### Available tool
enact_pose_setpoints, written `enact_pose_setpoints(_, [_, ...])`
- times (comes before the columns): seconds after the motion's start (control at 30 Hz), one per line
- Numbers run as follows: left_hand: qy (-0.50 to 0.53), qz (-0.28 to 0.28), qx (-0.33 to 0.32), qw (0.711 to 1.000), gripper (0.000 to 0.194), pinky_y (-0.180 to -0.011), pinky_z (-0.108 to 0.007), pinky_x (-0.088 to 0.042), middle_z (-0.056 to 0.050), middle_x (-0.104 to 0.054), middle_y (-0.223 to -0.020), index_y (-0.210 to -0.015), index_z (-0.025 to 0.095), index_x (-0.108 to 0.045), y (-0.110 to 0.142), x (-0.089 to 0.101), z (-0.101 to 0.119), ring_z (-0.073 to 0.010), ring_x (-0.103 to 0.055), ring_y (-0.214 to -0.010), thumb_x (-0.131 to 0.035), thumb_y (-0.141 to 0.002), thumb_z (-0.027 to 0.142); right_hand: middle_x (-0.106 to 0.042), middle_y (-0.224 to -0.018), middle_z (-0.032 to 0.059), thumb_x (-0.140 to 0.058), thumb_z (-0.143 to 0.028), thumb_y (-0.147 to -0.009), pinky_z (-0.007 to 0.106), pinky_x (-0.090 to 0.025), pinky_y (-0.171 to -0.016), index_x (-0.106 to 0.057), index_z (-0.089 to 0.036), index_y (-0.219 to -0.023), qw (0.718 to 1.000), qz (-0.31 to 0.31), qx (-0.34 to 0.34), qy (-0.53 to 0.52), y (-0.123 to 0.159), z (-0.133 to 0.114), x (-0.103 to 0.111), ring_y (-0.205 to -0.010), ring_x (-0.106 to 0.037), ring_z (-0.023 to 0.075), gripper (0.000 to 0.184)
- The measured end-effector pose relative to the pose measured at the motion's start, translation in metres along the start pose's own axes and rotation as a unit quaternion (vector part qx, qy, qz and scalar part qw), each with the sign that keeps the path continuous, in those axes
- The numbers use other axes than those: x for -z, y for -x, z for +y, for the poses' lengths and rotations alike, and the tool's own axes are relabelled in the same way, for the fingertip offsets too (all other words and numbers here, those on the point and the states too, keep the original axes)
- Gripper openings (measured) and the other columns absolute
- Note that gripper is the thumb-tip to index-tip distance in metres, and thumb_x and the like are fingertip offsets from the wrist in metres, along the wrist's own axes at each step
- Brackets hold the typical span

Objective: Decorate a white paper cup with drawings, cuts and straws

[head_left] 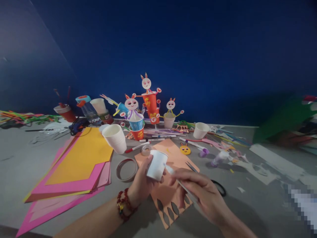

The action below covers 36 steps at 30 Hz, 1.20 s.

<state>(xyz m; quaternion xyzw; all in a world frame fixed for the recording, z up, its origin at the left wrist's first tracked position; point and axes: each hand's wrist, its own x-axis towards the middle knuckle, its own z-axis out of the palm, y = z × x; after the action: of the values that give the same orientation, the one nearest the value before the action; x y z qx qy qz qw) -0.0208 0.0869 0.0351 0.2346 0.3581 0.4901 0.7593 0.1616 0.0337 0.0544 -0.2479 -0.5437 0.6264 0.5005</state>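
Note:
A small white paper cup [157,165] leans to one side in my left hand [141,183], its fingers closed round the wall. Between the fingers of my right hand [201,188] is a slim, pale, pen-like tool [185,187], too blurred to tell whether it is a marker or a brush. The tool's light tip meets or nearly meets the cup's right side. Below both hands lies an orange paper sheet [170,148] with leaf-shaped holes cut along its near edge. Scissors [192,167] rest on it, partly hidden behind my right hand.
Tape [126,170] and stacked white cups [115,138] stand at left, beside yellow and pink sheets [81,155]. Behind are rabbit-faced cup figures [136,122]. A yellow rabbit face [185,149], a glue bottle [220,158] and paper scraps [260,172] lie at right.

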Motion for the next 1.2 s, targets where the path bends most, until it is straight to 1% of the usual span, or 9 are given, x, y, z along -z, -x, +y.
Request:
enact_pose_setpoints(0.1, [0.002, -0.016, 0.006, 1.0, 0.039, -0.048, -0.023, -0.048, -0.009, -0.07, -0.067, -0.096, 0.01, -0.068, 0.002, 0.0, -0.001, -0.0183, -0.065, -0.059, -0.06, -0.088, 0.047, -0.069, -0.093, 0.0078, -0.056, -0.029, -0.093, 0.031, -0.055, -0.069, -0.065, -0.024, -0.12, 0.997, 0.032, -0.025, -0.064, 0.001, -0.002, -0.004, -0.077, -0.069, 0.0194, 0.029])
enact_pose_setpoints(0.2, [-0.004, -0.02, 0.013, 1.0, 0.042, -0.049, -0.023, -0.048, -0.01, -0.07, -0.067, -0.095, 0.009, -0.069, 0.005, -0.003, -0.002, -0.018, -0.064, -0.058, -0.06, -0.087, 0.049, -0.065, -0.081, 0.002, -0.069, -0.027, -0.086, 0.023, -0.051, -0.06, -0.065, -0.025, -0.105, 0.995, 0.078, 0.03, 0.056, 0.006, 0.002, -0.009, -0.067, -0.062, 0.0142, 0.02])
enact_pose_setpoints(0.27, [-0.01, -0.017, 0.018, 1.0, 0.042, -0.051, -0.024, -0.049, -0.011, -0.071, -0.067, -0.095, 0.008, -0.069, 0.007, -0.006, -0.002, -0.0188, -0.064, -0.059, -0.062, -0.086, 0.049, -0.061, -0.075, -0.0005, -0.068, -0.023, -0.084, 0.018, -0.045, -0.051, -0.065, -0.024, -0.095, 0.981, 0.092, 0.062, 0.161, 0.009, 0.006, -0.013, -0.059, -0.056, 0.0112, 0.011])
enact_pose_setpoints(0.43, [-0.023, -0.013, 0.032, 0.999, 0.045, -0.052, -0.025, -0.048, -0.01, -0.07, -0.062, -0.089, 0.008, -0.069, 0.008, -0.008, -0.004, -0.018, -0.064, -0.055, -0.065, -0.082, 0.052, -0.062, -0.065, -0.002, -0.057, -0.017, -0.082, 0.019, -0.044, -0.049, -0.065, -0.021, -0.093, 0.955, 0.076, 0.012, 0.285, 0.009, 0.011, -0.019, -0.053, -0.057, 0.0114, 0.014])
enact_pose_setpoints(0.6, [-0.011, -0.025, 0.013, 1.0, 0.038, -0.057, -0.025, -0.051, -0.008, -0.071, -0.065, -0.085, 0.011, -0.069, 0.005, -0.003, -0.009, -0.0182, -0.066, -0.059, -0.066, -0.083, 0.049, -0.07, -0.076, -0.0002, -0.055, -0.016, -0.083, 0.02, -0.045, -0.053, -0.064, -0.021, -0.093, 0.954, 0.061, -0.022, 0.294, 0.006, 0.022, -0.018, -0.06, -0.063, 0.0125, 0.014])
enact_pose_setpoints(0.73, [-0.01, -0.025, 0.029, 0.999, 0.039, -0.052, -0.025, -0.049, -0.007, -0.07, -0.065, -0.091, 0.01, -0.069, 0.007, -0.004, -0.009, -0.0174, -0.064, -0.057, -0.066, -0.083, 0.048, -0.067, -0.071, -0.0001, -0.056, -0.024, -0.087, 0.021, -0.046, -0.054, -0.064, -0.02, -0.091, 0.955, 0.07, -0.012, 0.289, 0.006, 0.019, -0.014, -0.059, -0.062, 0.0132, 0.009])
enact_pose_setpoints(0.83, [-0.01, -0.013, 0.017, 1.0, 0.037, -0.047, -0.024, -0.046, -0.004, -0.068, -0.066, -0.097, 0.012, -0.067, 0.009, -0.008, -0.007, -0.016, -0.061, -0.053, -0.068, -0.082, 0.046, -0.065, -0.066, -0.0003, -0.054, -0.031, -0.09, 0.023, -0.047, -0.055, -0.062, -0.019, -0.091, 0.956, 0.093, -0.013, 0.277, 0.005, 0.013, -0.013, -0.058, -0.061, 0.0143, 0.014])
enact_pose_setpoints(1.0, [-0.013, 0.004, 0.028, 1.0, 0.038, -0.054, -0.025, -0.049, -0.008, -0.07, -0.064, -0.092, 0.01, -0.068, 0.011, -0.012, -0.005, -0.0188, -0.065, -0.057, -0.07, -0.08, 0.046, -0.065, -0.067, 0.0006, -0.054, -0.029, -0.087, 0.022, -0.044, -0.051, -0.064, -0.018, -0.088, 0.947, 0.059, -0.002, 0.316, 0.004, 0.01, -0.015, -0.055, -0.058, 0.0132, 0.014])
enact_pose_setpoints(1.2, [-0.014, 0.006, 0.019, 1.0, 0.037, -0.053, -0.026, -0.048, -0.006, -0.069, -0.062, -0.09, 0.011, -0.067, 0.009, -0.01, -0.007, -0.0184, -0.065, -0.055, -0.071, -0.079, 0.047, -0.066, -0.064, -0.0003, -0.053, -0.029, -0.089, 0.021, -0.044, -0.051, -0.062, -0.019, -0.087, 0.949, 0.074, -0.006, 0.307, 0.005, 0.016, -0.017, -0.055, -0.06, 0.0133, 0.014])
